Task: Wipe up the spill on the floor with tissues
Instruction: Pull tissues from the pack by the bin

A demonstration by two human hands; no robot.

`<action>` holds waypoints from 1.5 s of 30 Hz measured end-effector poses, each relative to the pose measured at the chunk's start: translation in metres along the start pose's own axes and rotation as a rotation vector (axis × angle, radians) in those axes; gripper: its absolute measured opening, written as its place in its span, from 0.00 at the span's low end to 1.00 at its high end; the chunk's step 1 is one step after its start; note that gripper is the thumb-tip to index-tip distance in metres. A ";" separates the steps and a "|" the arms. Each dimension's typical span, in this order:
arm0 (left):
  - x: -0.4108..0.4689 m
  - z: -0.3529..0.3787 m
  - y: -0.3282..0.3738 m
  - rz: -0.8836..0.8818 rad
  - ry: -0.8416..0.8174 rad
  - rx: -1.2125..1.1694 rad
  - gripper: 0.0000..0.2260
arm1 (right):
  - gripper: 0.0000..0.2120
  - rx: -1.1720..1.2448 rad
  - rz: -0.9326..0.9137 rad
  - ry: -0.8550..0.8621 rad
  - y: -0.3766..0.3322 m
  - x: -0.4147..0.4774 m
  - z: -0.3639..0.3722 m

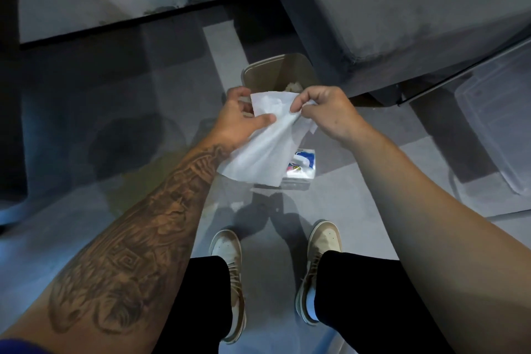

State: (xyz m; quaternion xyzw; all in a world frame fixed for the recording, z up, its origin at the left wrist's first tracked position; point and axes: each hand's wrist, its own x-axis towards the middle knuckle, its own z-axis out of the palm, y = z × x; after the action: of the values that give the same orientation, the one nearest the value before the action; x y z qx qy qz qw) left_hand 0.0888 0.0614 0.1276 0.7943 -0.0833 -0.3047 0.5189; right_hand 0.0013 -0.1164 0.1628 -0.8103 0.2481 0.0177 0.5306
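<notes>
I hold a white tissue (263, 149) in front of me with both hands. My left hand (240, 119) pinches its upper left edge between thumb and fingers. My right hand (324, 110) pinches the upper right corner. The sheet hangs down and partly covers a tissue pack (304, 165) lying on the floor. A yellowish wet patch, the spill (149, 178), spreads on the grey floor to the left, beside my left forearm. A small white scrap (237, 205) lies on the floor below the tissue.
A small beige bin (275, 72) with crumpled tissues inside stands just beyond my hands. A grey sofa (402, 0) is at the upper right, a clear plastic box (500, 123) at the right edge. My two shoes (230, 261) stand below.
</notes>
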 end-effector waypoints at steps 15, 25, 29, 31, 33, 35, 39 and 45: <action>-0.013 -0.113 -0.069 -0.313 0.227 -0.396 0.05 | 0.14 -0.707 0.224 -0.423 0.082 0.016 0.075; 0.007 -0.120 -0.098 -0.317 0.224 -0.417 0.03 | 0.24 -1.229 0.149 -0.506 0.142 0.031 0.106; 0.009 -0.116 -0.101 -0.315 0.217 -0.422 0.02 | 0.20 -1.131 0.144 -0.372 0.145 0.040 0.096; 0.010 -0.115 -0.101 -0.320 0.219 -0.432 0.02 | 0.15 -0.984 0.188 -0.286 0.139 0.044 0.089; 0.010 -0.113 -0.099 -0.325 0.214 -0.440 0.02 | 0.10 -0.858 0.220 -0.180 0.133 0.046 0.083; 0.010 -0.109 -0.095 -0.325 0.201 -0.439 0.02 | 0.08 -0.758 0.230 -0.106 0.129 0.044 0.079; 0.008 -0.102 -0.090 -0.334 0.208 -0.432 0.03 | 0.20 -0.668 0.237 -0.081 0.126 0.038 0.069; 0.007 -0.097 -0.089 -0.337 0.205 -0.415 0.04 | 0.14 -0.661 0.306 -0.068 0.115 0.040 0.048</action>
State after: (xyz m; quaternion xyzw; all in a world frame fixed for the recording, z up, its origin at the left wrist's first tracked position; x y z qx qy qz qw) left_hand 0.1336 0.1729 0.0736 0.7004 0.1671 -0.3151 0.6183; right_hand -0.0006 -0.1264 0.0319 -0.8905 0.3296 0.2029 0.2393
